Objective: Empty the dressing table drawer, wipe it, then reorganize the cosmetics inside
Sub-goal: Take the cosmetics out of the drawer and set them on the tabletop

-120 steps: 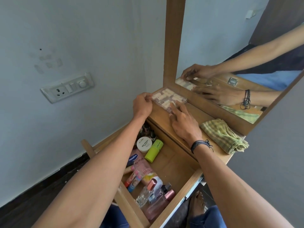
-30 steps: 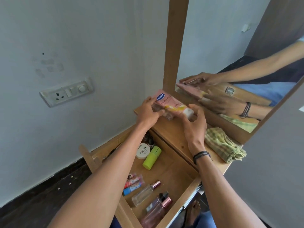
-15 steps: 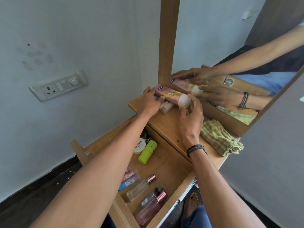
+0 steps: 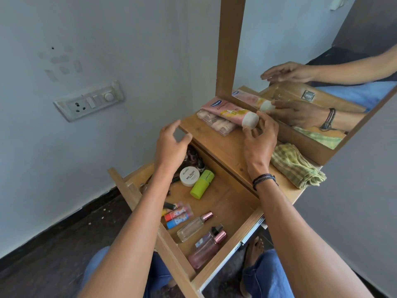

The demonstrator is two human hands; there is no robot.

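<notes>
The pink tube (image 4: 227, 111) now lies on the tabletop (image 4: 214, 145), across the clear case (image 4: 214, 124). The right hand (image 4: 260, 145) still lightly pinches its cap. The left hand (image 4: 170, 145) has let go, fingers loosely spread and empty, above the drawer (image 4: 227, 198). 2 things are out and many remain.

Soft, even daylight fills the room; I cannot see its source. The wall (image 4: 129, 39) is flatly lit, without glare, and the mirror (image 4: 300, 35) gives a bright reflection. The white cap of the tube (image 4: 229, 114) is pale, not blown out. Faint shadows lie on the tabletop (image 4: 223, 147), and the drawer (image 4: 227, 203) dims toward its far end. The floor (image 4: 53, 244) is murky. The left hand (image 4: 171, 147) looks slightly smeared. Straight edges lean and the forearms swell near the bottom.
</notes>
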